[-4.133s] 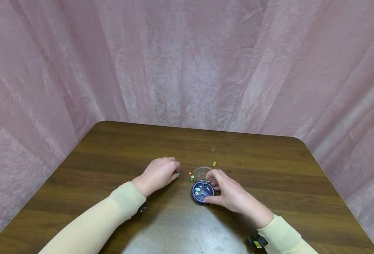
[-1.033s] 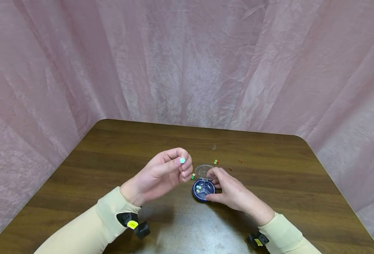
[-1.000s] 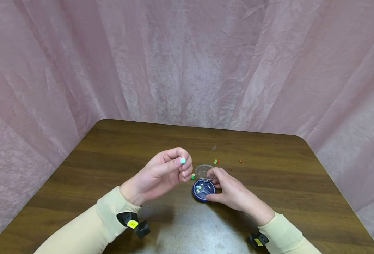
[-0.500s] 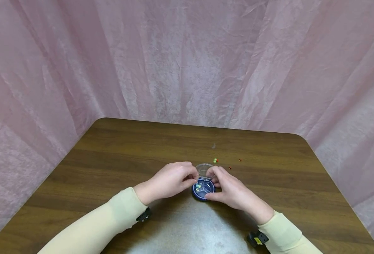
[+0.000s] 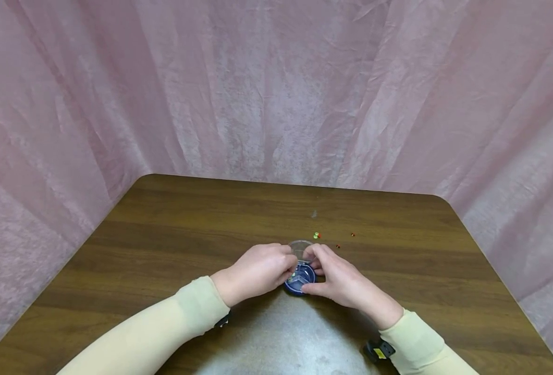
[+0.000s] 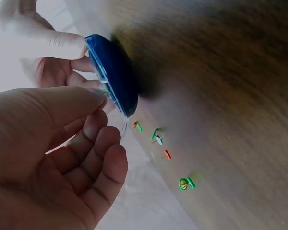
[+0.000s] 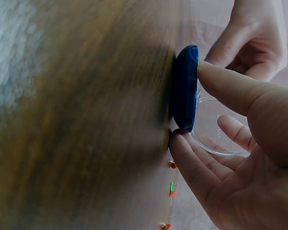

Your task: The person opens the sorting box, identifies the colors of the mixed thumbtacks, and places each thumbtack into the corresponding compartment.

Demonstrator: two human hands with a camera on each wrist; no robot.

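A round blue pill case (image 5: 296, 291) with a divided inside sits on the table, its clear lid (image 5: 299, 250) raised at the back. My right hand (image 5: 339, 281) steadies the case, thumb on the near rim and fingers behind it. Over the left compartment, my left hand (image 5: 261, 268) has thumb and index finger together at the rim. In the left wrist view a green thumbtack (image 6: 105, 90) shows by that thumb tip, mostly hidden, seemingly pinched. Light-coloured tacks (image 5: 292, 276) in the left compartment are partly covered by the fingers.
Behind the case lie green and orange thumbtacks (image 5: 317, 236), with two red ones (image 5: 338, 246) further right. In the left wrist view several tacks (image 6: 157, 136) lie near the case, one a green-headed tack (image 6: 186, 184). A pink curtain (image 5: 267, 94) hangs behind the table.
My left hand picked up a pale green thumbtack left of the case, turned it up, then carried it right and down to the left compartment. My right hand stayed on the case.
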